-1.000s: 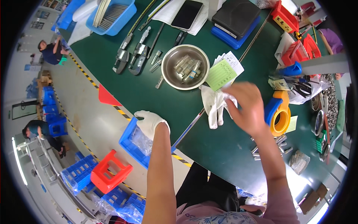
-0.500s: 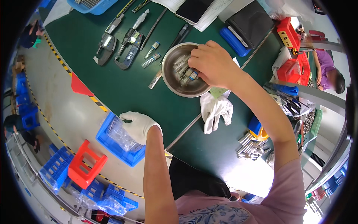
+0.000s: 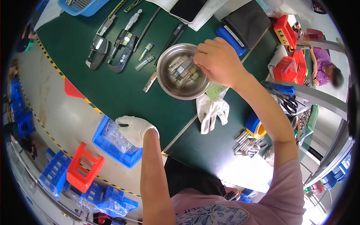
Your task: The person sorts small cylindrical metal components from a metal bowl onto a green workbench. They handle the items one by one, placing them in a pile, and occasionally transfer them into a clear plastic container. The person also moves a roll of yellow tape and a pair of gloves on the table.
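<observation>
A steel bowl (image 3: 164, 83) on the green table holds several small glass tubes (image 3: 182, 70), some with blue-and-white labels. My bare right hand (image 3: 219, 62) is over the bowl's right side, its fingers bent together at the rim; whatever is between the fingertips is hidden. My left hand (image 3: 137, 130), in a white glove, is at the table's left edge beside a blue bin (image 3: 131, 160) of clear plastic bags (image 3: 115, 137). Its thumb stands apart and nothing shows in it; the other fingers are partly hidden. Two labelled tubes (image 3: 144, 62) lie left of the bowl.
Two digital micrometers (image 3: 122, 52) lie at the far left, a black marker (image 3: 176, 34) nearer the bowl. A white glove (image 3: 212, 112), a tape roll (image 3: 258, 129) and metal pins (image 3: 247, 145) are on the right. A phone (image 3: 188, 9) rests on papers. Another person (image 3: 323, 65) sits at far right.
The view has shifted slightly, so the table appears further left. My right fingers have drawn back toward the bowl's right rim, uncovering more of the tubes. My left hand stays by the bin.
</observation>
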`<state>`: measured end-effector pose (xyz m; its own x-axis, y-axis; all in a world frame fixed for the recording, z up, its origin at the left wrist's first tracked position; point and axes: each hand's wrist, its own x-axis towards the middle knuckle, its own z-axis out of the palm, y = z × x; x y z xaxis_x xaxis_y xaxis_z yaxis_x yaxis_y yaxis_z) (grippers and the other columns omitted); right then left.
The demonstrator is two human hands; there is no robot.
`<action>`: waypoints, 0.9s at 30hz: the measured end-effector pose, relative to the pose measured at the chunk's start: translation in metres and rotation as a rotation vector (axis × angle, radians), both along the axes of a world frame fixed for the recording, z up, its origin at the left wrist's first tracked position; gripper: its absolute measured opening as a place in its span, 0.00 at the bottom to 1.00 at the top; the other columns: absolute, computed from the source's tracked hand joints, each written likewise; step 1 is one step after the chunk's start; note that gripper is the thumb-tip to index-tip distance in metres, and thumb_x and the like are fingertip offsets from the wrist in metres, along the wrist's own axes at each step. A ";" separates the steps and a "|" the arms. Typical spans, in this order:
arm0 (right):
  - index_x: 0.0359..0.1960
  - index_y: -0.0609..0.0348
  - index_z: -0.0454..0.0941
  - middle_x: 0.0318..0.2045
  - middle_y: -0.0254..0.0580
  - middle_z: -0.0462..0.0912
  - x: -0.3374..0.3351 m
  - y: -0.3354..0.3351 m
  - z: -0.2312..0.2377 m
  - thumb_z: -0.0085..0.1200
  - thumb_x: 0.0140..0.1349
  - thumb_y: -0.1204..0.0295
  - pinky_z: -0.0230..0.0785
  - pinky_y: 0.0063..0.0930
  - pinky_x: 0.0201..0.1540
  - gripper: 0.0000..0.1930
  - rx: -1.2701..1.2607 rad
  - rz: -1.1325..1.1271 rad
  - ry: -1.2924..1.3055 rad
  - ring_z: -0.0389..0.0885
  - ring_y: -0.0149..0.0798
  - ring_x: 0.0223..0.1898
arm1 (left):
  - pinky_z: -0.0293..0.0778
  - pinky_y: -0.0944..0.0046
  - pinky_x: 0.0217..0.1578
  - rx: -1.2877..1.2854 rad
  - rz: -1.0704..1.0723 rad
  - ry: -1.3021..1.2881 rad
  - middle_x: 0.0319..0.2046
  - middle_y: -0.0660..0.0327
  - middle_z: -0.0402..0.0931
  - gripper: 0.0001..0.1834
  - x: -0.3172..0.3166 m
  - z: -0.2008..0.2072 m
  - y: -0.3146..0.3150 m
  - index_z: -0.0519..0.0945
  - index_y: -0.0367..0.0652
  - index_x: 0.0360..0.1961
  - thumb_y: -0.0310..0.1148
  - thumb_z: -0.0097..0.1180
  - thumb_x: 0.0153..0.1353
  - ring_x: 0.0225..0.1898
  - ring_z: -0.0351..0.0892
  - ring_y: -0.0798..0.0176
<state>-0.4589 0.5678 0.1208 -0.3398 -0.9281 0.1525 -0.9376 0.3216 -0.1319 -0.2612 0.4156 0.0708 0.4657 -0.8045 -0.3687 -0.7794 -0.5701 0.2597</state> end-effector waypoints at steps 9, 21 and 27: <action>0.21 0.50 0.76 0.25 0.31 0.70 0.007 0.004 -0.006 0.62 0.38 0.73 0.63 0.31 0.39 0.07 0.123 0.050 -0.052 0.72 0.35 0.34 | 0.78 0.52 0.42 0.010 -0.027 0.032 0.44 0.50 0.81 0.33 0.005 -0.003 -0.001 0.78 0.38 0.49 0.54 0.29 0.70 0.40 0.82 0.46; 0.29 0.50 0.79 0.29 0.32 0.73 0.018 0.011 0.007 0.61 0.42 0.74 0.62 0.31 0.42 0.09 0.124 -0.068 -0.033 0.73 0.36 0.37 | 0.77 0.52 0.44 0.005 -0.031 0.029 0.46 0.50 0.80 0.31 -0.009 0.017 0.007 0.78 0.40 0.50 0.53 0.30 0.70 0.42 0.81 0.45; 0.34 0.56 0.81 0.32 0.39 0.78 0.062 0.114 0.076 0.55 0.43 0.80 0.68 0.37 0.36 0.13 -0.315 -0.324 -0.062 0.77 0.45 0.33 | 0.74 0.57 0.52 0.129 -0.349 -0.234 0.50 0.53 0.79 0.28 0.024 -0.039 -0.010 0.72 0.42 0.58 0.50 0.33 0.69 0.49 0.80 0.53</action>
<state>-0.3965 0.6814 0.1973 -0.6225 -0.6841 0.3802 -0.7824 0.5325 -0.3229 -0.2368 0.4058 0.0313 0.2567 -0.8829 -0.3932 -0.9606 -0.2780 -0.0030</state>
